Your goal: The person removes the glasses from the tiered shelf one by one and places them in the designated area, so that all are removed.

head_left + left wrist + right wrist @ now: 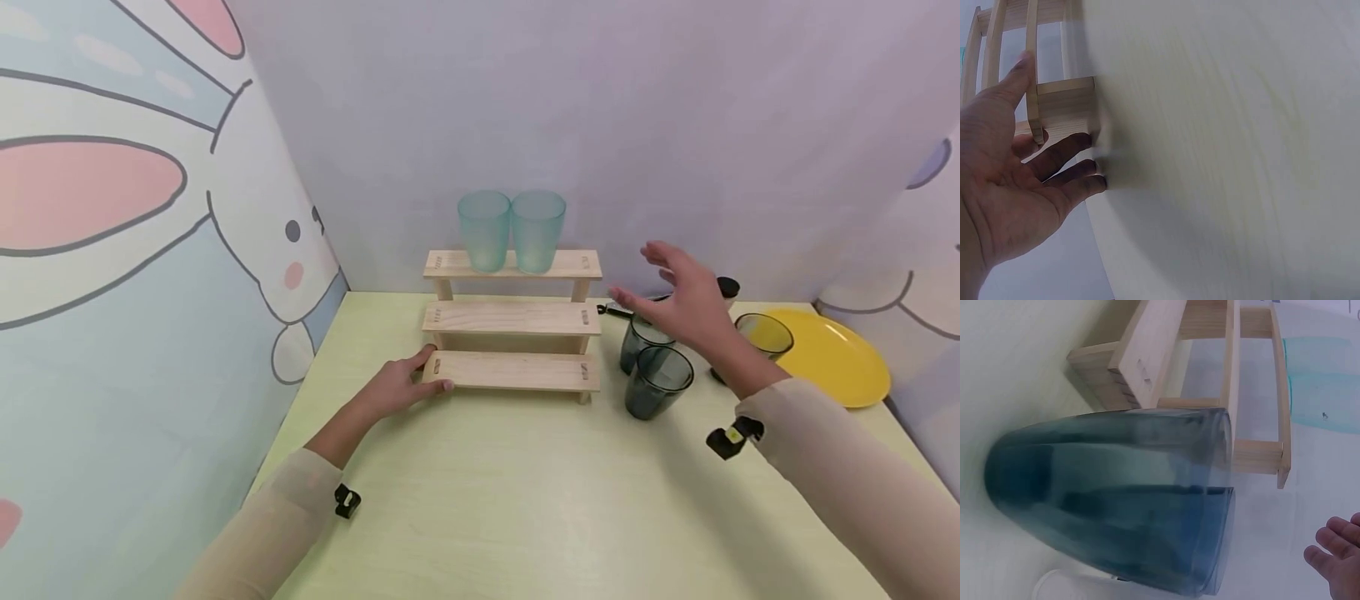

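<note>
A three-step wooden rack (517, 318) stands against the back wall. Two frosted teal cups (484, 233) sit side by side on its top step. My left hand (397, 385) grips the left end of the lowest step, with the thumb (1017, 80) along its front and a finger behind it. Spread in the air right of the rack is my right hand (686, 304), holding nothing. Below it two dark grey-blue glasses (658, 383) stand upright on the table; in the right wrist view the nearer glass (1110, 494) overlaps the other.
A yellow plate (840, 358) lies at the right of the table (510, 492). Beside it is an amber-tinted glass (767, 333), partly behind my right wrist. A black-capped item (728, 287) and a small black-handled tool (617, 311) are near the wall.
</note>
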A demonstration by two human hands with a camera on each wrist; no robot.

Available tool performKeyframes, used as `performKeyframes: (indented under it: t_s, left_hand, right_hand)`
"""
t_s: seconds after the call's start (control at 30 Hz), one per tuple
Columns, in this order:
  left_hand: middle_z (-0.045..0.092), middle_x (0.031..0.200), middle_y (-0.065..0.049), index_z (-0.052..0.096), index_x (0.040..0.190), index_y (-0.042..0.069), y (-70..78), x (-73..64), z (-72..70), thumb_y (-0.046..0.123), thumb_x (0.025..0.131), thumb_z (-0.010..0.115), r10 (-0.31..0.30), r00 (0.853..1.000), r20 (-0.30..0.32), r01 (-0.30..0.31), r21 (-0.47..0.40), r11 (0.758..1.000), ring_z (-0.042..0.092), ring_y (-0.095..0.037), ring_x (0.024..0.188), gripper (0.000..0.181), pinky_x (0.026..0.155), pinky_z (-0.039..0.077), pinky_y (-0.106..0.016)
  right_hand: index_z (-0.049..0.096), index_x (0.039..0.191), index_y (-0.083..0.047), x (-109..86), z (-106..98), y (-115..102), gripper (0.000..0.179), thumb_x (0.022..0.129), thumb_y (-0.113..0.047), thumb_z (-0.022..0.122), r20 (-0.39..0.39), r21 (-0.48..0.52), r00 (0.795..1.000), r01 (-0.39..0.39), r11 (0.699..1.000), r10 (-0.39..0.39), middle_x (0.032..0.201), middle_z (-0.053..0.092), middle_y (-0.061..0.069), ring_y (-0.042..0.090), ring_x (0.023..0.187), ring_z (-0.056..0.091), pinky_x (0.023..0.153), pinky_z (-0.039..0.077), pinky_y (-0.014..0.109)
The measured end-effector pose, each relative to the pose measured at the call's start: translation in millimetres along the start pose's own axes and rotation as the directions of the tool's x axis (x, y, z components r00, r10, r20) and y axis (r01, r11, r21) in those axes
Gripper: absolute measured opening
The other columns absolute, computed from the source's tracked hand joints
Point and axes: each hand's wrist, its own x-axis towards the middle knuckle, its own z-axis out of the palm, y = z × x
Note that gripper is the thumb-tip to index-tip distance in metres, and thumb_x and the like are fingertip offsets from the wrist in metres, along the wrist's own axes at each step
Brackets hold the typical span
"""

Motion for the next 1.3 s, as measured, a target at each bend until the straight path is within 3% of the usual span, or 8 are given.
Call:
performKeyframes:
  t_s: [0.2, 0.43, 0.57, 0.7, 0.97, 1.3]
  left_hand:
    - [0.059, 0.159, -0.029, 0.034, 0.175, 0.015, -2.0, -0.2, 0.4, 0.069, 0.099, 0.073, 0.01, 1.0, -0.005, -0.01, 0.003, 1.0, 0.064, -0.027, 0.101, 0.101, 0.082, 0.051, -0.037]
    - [0.056, 0.163, -0.027, 0.034, 0.175, 0.014, -0.5, -0.5, -0.7, 0.067, 0.1, 0.073, 0.019, 1.0, -0.009, -0.019, 0.011, 1.0, 0.065, -0.028, 0.111, 0.1, 0.093, 0.056, -0.044]
    - [0.059, 0.16, -0.027, 0.034, 0.175, 0.015, -0.9, 0.2, 0.0, 0.068, 0.099, 0.074, 0.009, 1.0, -0.007, -0.009, 0.016, 1.0, 0.063, -0.028, 0.106, 0.101, 0.087, 0.052, -0.04]
    - [0.058, 0.161, -0.028, 0.034, 0.175, 0.016, -0.5, 0.7, 0.3, 0.069, 0.099, 0.074, 0.004, 1.0, -0.006, -0.003, 0.015, 1.0, 0.063, -0.028, 0.108, 0.101, 0.089, 0.054, -0.041]
    - [0.061, 0.157, -0.029, 0.035, 0.175, 0.015, -2.5, -0.4, 2.0, 0.069, 0.098, 0.074, -0.004, 1.0, -0.004, 0.004, 0.001, 1.0, 0.063, -0.028, 0.103, 0.101, 0.084, 0.051, -0.039]
    - [0.062, 0.155, -0.029, 0.034, 0.175, 0.014, -2.5, -0.7, 1.4, 0.07, 0.098, 0.074, -0.009, 1.0, -0.009, 0.009, -0.008, 1.0, 0.063, -0.026, 0.1, 0.103, 0.079, 0.049, -0.036]
  right_hand:
    - [0.032, 0.174, -0.009, 19.8, 5, -17, 0.107, 0.095, -0.06, 0.083, 0.051, 0.02, 0.999, -0.012, 1.0, 0.011, 0.174, 0.045, 0.021, 0.048, 0.158, 0.045, 0.125, 0.039, 0.066]
    - [0.032, 0.174, -0.006, 36.6, 16, -33, 0.11, 0.093, -0.058, 0.085, 0.051, 0.051, 0.999, 0.014, 0.999, -0.017, 0.173, 0.045, 0.022, 0.046, 0.159, 0.044, 0.127, 0.038, 0.063]
    - [0.03, 0.175, -0.01, 44.8, 20, -41, 0.113, 0.092, -0.063, 0.085, 0.061, 0.061, 0.998, 0.004, 0.998, -0.008, 0.175, 0.044, 0.018, 0.045, 0.158, 0.045, 0.128, 0.038, 0.062]
    - [0.028, 0.176, -0.012, 55.2, 26, -49, 0.115, 0.091, -0.066, 0.084, 0.063, 0.112, 0.998, -0.014, 0.994, 0.007, 0.175, 0.044, 0.016, 0.04, 0.16, 0.044, 0.128, 0.038, 0.059]
    - [0.022, 0.178, -0.014, 70.4, 44, -61, 0.121, 0.089, -0.066, 0.086, 0.106, 0.231, 0.992, -0.095, 0.968, 0.072, 0.177, 0.041, 0.012, 0.037, 0.163, 0.04, 0.131, 0.036, 0.055]
    - [0.027, 0.176, -0.016, 90.8, 70, -74, 0.115, 0.09, -0.058, 0.09, 0.089, 0.36, 0.993, -0.1, 0.928, 0.073, 0.176, 0.041, 0.013, 0.034, 0.163, 0.041, 0.132, 0.035, 0.051]
